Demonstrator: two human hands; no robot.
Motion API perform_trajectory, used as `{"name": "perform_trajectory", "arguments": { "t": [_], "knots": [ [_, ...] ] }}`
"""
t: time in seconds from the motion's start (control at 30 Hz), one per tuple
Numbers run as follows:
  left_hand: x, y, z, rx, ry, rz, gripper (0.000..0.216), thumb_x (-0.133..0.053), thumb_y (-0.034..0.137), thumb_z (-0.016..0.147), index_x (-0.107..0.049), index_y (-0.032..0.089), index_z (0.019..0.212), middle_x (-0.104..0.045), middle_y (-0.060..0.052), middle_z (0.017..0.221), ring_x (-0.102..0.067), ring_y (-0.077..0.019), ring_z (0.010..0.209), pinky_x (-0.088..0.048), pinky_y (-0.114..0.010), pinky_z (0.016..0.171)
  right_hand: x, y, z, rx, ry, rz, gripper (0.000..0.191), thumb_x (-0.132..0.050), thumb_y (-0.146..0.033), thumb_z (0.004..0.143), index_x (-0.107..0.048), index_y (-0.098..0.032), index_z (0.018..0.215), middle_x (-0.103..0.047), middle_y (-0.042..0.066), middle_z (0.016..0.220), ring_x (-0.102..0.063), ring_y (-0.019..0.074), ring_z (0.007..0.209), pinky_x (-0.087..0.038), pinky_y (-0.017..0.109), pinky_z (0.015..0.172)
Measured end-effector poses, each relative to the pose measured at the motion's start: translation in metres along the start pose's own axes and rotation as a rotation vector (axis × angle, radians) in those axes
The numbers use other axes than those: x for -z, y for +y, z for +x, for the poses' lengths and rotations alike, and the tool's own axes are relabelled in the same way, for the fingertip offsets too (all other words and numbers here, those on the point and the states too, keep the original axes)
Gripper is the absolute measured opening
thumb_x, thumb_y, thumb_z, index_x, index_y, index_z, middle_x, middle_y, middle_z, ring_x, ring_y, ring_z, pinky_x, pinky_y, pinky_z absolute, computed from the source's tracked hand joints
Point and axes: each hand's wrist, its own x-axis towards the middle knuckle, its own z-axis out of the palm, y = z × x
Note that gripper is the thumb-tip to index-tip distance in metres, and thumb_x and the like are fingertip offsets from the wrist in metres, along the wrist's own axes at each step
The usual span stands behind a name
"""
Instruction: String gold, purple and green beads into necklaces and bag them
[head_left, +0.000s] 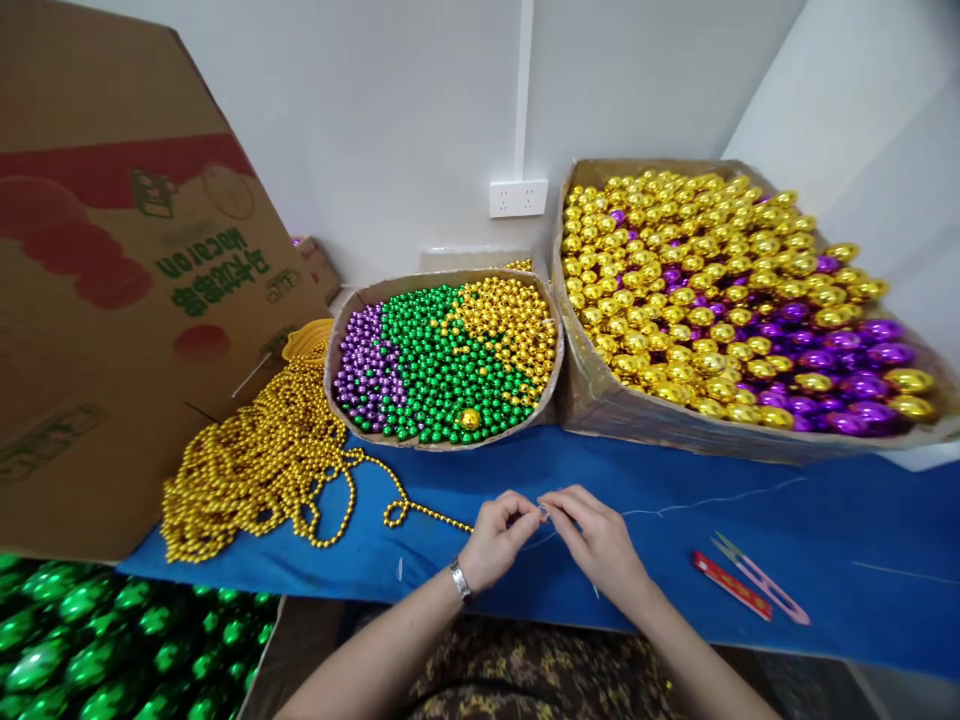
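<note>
My left hand (495, 538) and my right hand (598, 537) meet fingertip to fingertip above the blue cloth. Both are closed in a pinch on a small, shiny clear loop (544, 512), too small to make out fully; it looks like thread. A thin clear thread (660, 512) trails over the cloth right of my right hand. A string of gold beads (431, 512) runs from a heap of gold bead strings (255, 450) up to my left hand, where its end is hidden.
An open carton of purple, green and gold beads (450, 370) stands behind my hands. A larger carton of gold and purple oval beads (675, 300) is right. Thread snips (761, 578) lie by a red strip (731, 585). A tall cardboard box (120, 300) and green baubles (112, 640) are left.
</note>
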Motion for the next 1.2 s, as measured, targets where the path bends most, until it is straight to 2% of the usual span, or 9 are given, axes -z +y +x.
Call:
{"name": "perform_trajectory", "arguments": {
  "t": [0.43,0.5,0.63,0.8,1.07,1.2],
  "knots": [
    [0.002,0.004,0.001,-0.047,0.007,0.057,0.026,-0.055,0.039,0.083,-0.063,0.016,0.077,-0.058,-0.003,0.078,-0.05,-0.0125,0.069,-0.039,-0.023,0.065,0.001,-0.004,0.004,0.033,-0.023,-0.036,0.026,-0.043,-0.03,0.092,-0.067,-0.024,0.092,-0.068,0.004,0.085,-0.064,0.0162,0.078,-0.051,0.026,0.07],
    [0.001,0.005,0.001,-0.041,0.025,0.047,0.026,-0.056,0.039,0.082,-0.063,0.016,0.076,-0.058,-0.003,0.077,-0.05,-0.0125,0.069,-0.04,-0.023,0.063,0.002,-0.004,0.003,0.03,0.006,-0.049,0.025,-0.043,-0.03,0.092,-0.067,-0.024,0.096,-0.068,0.004,0.088,-0.064,0.0164,0.079,-0.051,0.027,0.07],
    [-0.001,0.005,0.002,-0.003,0.079,0.03,0.025,-0.056,0.037,0.082,-0.064,0.015,0.075,-0.058,-0.003,0.077,-0.049,-0.0116,0.065,-0.039,-0.023,0.059,0.003,-0.004,-0.005,0.026,0.161,-0.122,0.026,-0.043,-0.03,0.092,-0.061,-0.021,0.109,-0.066,0.008,0.097,-0.062,0.0173,0.082,-0.049,0.029,0.074],
    [-0.003,0.006,0.001,-0.038,0.096,0.098,0.025,-0.053,0.036,0.084,-0.063,0.015,0.075,-0.056,-0.003,0.075,-0.048,-0.0113,0.064,-0.039,-0.023,0.059,-0.005,-0.005,-0.013,0.144,0.197,-0.332,0.017,-0.052,-0.029,0.088,-0.068,-0.023,0.093,-0.069,0.005,0.087,-0.062,0.0177,0.078,-0.043,0.03,0.074],
    [-0.003,0.009,-0.006,-0.232,0.084,0.282,0.024,-0.043,0.028,0.09,-0.064,0.017,0.09,-0.059,-0.007,0.086,-0.056,-0.0161,0.081,-0.045,-0.027,0.073,-0.01,-0.008,-0.012,0.092,0.159,-0.371,0.021,-0.049,-0.029,0.089,-0.069,-0.023,0.091,-0.069,0.006,0.082,-0.06,0.017,0.072,-0.038,0.029,0.069],
    [-0.005,0.009,-0.006,-0.241,0.094,0.317,0.022,-0.043,0.027,0.09,-0.064,0.017,0.09,-0.058,-0.007,0.086,-0.055,-0.0159,0.08,-0.044,-0.027,0.073,-0.013,-0.008,-0.011,0.02,0.176,-0.284,0.022,-0.046,-0.028,0.089,-0.067,-0.022,0.086,-0.068,0.007,0.079,-0.06,0.0172,0.072,-0.041,0.029,0.069]
  ]
}}
